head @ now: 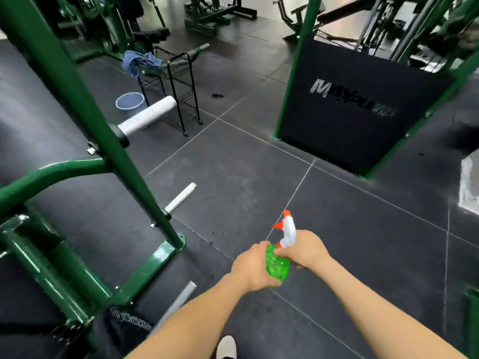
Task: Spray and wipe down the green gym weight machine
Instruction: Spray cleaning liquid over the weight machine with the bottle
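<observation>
We see the green weight machine (85, 141) filling the left of the view, its slanted post bolted to the dark rubber floor (233, 164). Beyond the machine stands a black wire cart (181, 94) with a blue cloth (137, 62) draped on it, and a pale bucket (129, 101) beside it. Right of the machine's foot, the left hand (250, 270) grasps the green spray bottle (276, 265) by its body, while the right hand (303, 248) grips its white-and-orange nozzle (287, 229).
</observation>
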The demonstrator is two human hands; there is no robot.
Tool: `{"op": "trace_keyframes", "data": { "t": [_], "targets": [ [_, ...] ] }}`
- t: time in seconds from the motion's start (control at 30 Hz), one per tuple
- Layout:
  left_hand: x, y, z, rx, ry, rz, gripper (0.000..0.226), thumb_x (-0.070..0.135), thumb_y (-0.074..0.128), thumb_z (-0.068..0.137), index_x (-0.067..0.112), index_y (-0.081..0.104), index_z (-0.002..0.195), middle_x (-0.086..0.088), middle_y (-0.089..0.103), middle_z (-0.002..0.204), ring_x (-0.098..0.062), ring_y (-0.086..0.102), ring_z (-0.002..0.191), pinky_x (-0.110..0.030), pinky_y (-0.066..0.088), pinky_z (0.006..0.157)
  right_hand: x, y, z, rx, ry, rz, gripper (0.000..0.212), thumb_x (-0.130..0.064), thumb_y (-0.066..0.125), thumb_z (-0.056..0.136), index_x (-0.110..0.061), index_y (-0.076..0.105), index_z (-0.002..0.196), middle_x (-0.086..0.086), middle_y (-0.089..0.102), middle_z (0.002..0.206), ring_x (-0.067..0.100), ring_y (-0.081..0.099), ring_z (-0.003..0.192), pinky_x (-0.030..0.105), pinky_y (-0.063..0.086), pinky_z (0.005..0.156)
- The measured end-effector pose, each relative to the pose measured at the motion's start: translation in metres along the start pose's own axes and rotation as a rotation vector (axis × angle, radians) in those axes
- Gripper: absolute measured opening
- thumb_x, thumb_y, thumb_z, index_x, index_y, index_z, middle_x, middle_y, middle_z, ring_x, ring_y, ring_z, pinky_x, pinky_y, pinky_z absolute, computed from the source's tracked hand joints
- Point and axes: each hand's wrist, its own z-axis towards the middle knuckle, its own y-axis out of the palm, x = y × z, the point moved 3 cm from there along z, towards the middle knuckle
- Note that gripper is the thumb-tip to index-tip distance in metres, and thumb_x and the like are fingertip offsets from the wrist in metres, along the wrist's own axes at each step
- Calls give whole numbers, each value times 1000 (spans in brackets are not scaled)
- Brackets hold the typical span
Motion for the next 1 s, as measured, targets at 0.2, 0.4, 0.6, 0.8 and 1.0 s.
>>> {"op": "trace_keyframes", "data": {
  "t": [0.2,0.4,0.6,0.8,1.0],
  "targets": [
    [16,-35,82,-36,-87,-109,68,45,76,55,31,42,111,11,60,106,-17,62,93,-36,53,82,-17,-46,98,11,-97,-114,36,-37,63,71,-21,66,103,4,68,74,20,59,63,33,48,62],
    [32,-87,185,-145,-147,71,115,42,79,70,9,6,154,-10,36,151,-25,38,137,-35,34,110,-22,-109,205,-49,-189,-192,30,-43,59,65,-27,64,90,-1,68,77,19,60,66,32,46,62],
    [39,-135,242,-157,-370,206,63,38,57,92,8,36,143,-13,49,141,-30,47,129,-36,41,104,-29,-181,289,-128,-292,-293,40,-34,62,74,-37,57,114,-4,71,107,20,64,75,33,49,68],
    [24,-165,279,-191,-489,235,47,31,54,90,14,50,133,-8,53,135,-28,51,124,-38,44,102,-49,-216,353,-159,-359,-390,72,-28,60,81,-39,30,146,-3,69,93,19,60,77,29,46,66],
    [1,-213,327,-172,-563,211,41,30,50,91,12,52,128,-8,55,133,-29,53,121,-37,46,95,-93,-229,428,-190,-410,-393,69,-27,60,81,-39,35,144,-1,65,80,19,59,72,29,42,60]
  ]
}}
